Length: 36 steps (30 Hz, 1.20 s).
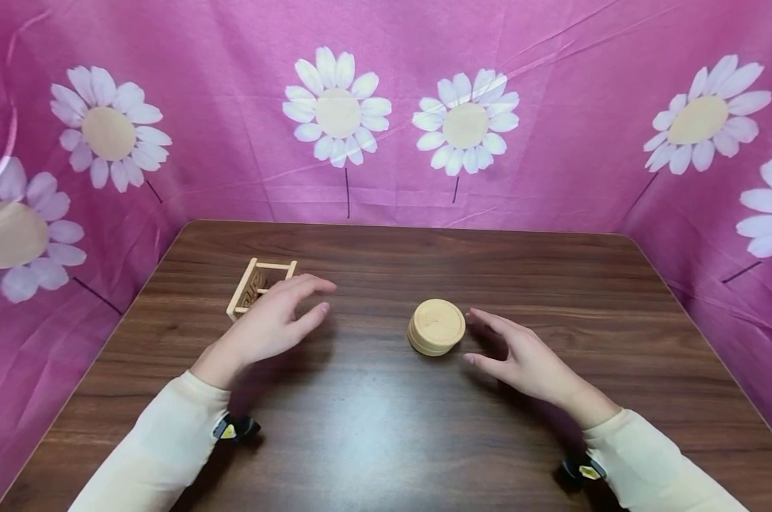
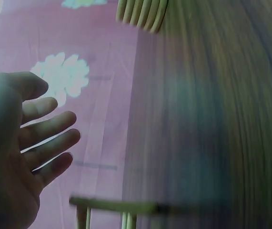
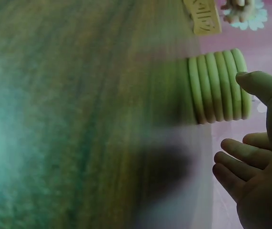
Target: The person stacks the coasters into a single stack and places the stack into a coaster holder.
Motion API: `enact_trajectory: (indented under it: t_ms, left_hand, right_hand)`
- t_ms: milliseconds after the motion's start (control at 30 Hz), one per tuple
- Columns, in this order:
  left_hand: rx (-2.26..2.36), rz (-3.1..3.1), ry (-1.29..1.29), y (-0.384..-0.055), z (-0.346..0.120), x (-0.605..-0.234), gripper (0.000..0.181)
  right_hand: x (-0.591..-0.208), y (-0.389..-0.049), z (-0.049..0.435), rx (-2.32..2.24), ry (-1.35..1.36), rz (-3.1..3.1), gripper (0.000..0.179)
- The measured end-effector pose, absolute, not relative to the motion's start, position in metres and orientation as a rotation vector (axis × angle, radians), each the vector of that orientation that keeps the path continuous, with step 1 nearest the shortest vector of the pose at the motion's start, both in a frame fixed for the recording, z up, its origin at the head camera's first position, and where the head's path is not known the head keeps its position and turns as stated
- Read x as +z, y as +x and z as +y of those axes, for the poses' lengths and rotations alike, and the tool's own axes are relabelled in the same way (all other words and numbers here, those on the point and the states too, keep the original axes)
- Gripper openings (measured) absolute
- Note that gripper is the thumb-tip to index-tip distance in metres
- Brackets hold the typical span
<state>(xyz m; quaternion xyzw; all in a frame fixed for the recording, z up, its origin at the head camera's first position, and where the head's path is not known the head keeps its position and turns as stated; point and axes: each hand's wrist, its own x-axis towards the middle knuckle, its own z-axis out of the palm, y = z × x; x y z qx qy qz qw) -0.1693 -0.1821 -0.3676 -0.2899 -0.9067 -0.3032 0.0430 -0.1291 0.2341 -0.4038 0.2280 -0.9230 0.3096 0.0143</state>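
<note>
A stack of several round, pale wooden coasters (image 1: 436, 326) stands on the table, and its ridged side (image 3: 219, 87) shows in the right wrist view. My right hand (image 1: 531, 361) is just right of the stack, fingers and thumb spread apart; it holds nothing. Whether a fingertip touches the coasters I cannot tell. At the left is a small wooden holder (image 1: 242, 286) with posts and a carved side panel, partly hidden behind my left hand (image 1: 267, 323). That hand hovers with fingers relaxed and nothing in them; in the left wrist view the holder's rail (image 2: 114, 205) lies below it.
The brown wood-grain table (image 1: 373, 419) has rounded far corners. A pink cloth (image 1: 232, 142) with white daisies hangs around its back and sides. Dark straps with small devices (image 1: 236, 428) sit at both wrists.
</note>
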Motion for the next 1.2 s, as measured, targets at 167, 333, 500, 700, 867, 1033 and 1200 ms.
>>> enact_trajectory:
  t_ms: [167, 333, 500, 700, 867, 1033, 1200]
  left_hand:
    - [-0.865, -2.761, -1.004, -0.169, -0.159, -0.366, 0.036]
    - [-0.809, -2.792, -1.06, -0.171, -0.135, -0.367, 0.04]
    - [-0.735, -2.833, -1.106, -0.173, -0.118, -0.369, 0.044]
    - [-0.703, -2.87, -1.143, -0.175, -0.103, -0.367, 0.05]
    - [-0.684, -2.886, -1.13, -0.177, -0.089, -0.368, 0.056]
    - [-0.677, -2.897, -1.123, -0.179, -0.075, -0.37, 0.063]
    - [-0.662, -2.904, -1.132, -0.18, -0.063, -0.37, 0.069]
  right_hand:
    - [-0.407, -0.129, 0.23, 0.976, 0.712, -2.892, 0.075]
    - [-0.412, -0.131, 0.225, 0.951, 0.709, -2.901, 0.082]
    - [-0.416, -0.135, 0.219, 0.947, 0.68, -2.916, 0.091]
    - [-0.42, -0.139, 0.213, 0.934, 0.633, -2.934, 0.093]
    - [-0.426, -0.143, 0.208, 0.936, 0.642, -2.911, 0.096]
    - [-0.438, -0.146, 0.206, 0.959, 0.683, -2.832, 0.1]
    - [-0.455, -0.15, 0.208, 0.948, 0.686, -2.786, 0.11]
